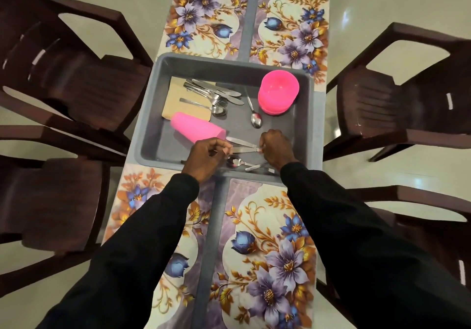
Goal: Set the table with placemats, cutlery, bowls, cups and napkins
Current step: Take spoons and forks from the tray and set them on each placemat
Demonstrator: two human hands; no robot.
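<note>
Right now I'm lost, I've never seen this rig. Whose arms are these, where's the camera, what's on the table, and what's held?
There is no machine here: a person in black sleeves works bare-handed. The single picture comes from a camera on their head, looking down.

The table carries four floral placemats, with a grey tray in the middle and brown chairs around it.

In the tray are stacked pink bowls, pink cups lying on their side, loose cutlery over what look like tan napkins, and a spoon.

The left hand and right hand each pinch one end of a knife over the tray's near side.
</note>
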